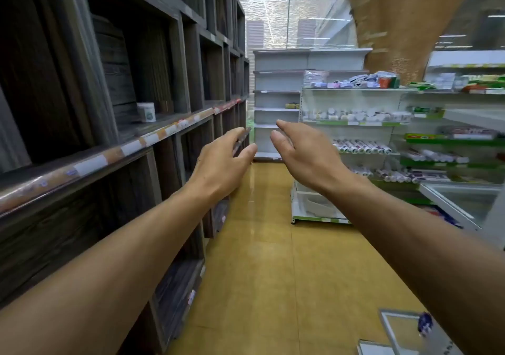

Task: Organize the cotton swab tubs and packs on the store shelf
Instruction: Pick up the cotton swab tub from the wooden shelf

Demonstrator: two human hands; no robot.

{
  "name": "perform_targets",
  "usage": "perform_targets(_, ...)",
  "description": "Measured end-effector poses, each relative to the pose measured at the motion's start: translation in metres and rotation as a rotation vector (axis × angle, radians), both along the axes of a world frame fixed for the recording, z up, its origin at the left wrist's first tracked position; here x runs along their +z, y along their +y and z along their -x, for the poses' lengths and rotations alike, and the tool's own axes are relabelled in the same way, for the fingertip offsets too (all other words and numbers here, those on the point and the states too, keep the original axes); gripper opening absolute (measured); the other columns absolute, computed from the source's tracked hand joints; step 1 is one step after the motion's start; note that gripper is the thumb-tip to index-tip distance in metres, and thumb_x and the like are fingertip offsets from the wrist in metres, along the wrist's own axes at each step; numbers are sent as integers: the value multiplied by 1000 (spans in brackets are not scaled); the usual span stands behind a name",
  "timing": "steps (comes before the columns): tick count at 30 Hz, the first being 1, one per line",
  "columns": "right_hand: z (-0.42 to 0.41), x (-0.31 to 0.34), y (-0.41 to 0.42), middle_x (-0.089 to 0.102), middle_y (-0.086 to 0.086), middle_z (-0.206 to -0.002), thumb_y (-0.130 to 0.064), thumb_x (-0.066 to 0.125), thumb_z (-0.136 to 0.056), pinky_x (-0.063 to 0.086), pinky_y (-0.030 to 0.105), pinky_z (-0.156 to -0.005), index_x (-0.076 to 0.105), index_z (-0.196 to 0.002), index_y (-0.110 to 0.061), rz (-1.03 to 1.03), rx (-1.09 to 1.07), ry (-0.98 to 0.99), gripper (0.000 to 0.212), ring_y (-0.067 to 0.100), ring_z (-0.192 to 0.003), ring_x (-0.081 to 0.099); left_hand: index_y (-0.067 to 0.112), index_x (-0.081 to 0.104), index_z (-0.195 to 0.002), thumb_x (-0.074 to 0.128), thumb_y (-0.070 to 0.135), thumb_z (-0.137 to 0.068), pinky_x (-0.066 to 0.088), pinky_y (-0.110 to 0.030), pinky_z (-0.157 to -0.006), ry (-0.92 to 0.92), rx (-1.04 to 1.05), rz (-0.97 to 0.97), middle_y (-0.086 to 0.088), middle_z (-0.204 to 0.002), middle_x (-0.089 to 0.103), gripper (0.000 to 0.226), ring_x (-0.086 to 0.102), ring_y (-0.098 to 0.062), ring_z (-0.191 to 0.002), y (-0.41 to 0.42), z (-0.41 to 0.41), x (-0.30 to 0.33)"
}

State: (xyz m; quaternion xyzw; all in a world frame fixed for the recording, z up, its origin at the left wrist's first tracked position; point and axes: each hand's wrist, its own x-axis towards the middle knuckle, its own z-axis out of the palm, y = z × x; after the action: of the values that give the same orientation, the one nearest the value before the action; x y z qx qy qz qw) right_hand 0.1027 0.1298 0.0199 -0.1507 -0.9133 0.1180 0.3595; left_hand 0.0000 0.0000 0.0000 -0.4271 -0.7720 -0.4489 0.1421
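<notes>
Both my hands were spread and empty, the left hand and right hand raised over the aisle. One white cotton swab tub stood upright on the dark shelf, up and left of my left hand, the nearer one. Tubs and packs crowded the white shelving ahead.

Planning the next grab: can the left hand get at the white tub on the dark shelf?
Probably yes. The left hand is open and empty, and the white tub stands alone near the shelf's front edge with nothing before it.
</notes>
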Motion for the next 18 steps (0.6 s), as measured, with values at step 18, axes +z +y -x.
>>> perform_targets(18,197,4,-15,57,7,-138,-47,37,-100,42,46,-102,46,-143,-18,-31,-15,-67,53,26,-130,48,23,40,-146,52,45,-96,39,-40,-109,-51,36,49,0,-148,45,56,43,-17,-134,-15,209,0)
